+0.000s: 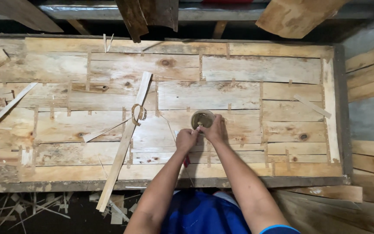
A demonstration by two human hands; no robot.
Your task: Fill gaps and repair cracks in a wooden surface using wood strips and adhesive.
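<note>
Gripping a tape roll (202,118), right hand (214,129); left hand (186,139) clenched on a red tool (186,161); veneer sheet (247,69) mostly patched on the counter (161,184).

Rough, matt pale veneer sheet (239,69) of patched wood strips (knots towards ten o'clock), a papery tan tape roll (202,118), splintery loose wooden slat (124,143).

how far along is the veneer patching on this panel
Done: most of the panel is covered in veneer pieces joined by tape strips. In hand: the right hand is on the tape roll, the left hand beside it. Left: a loose strip lies unattached.
</note>
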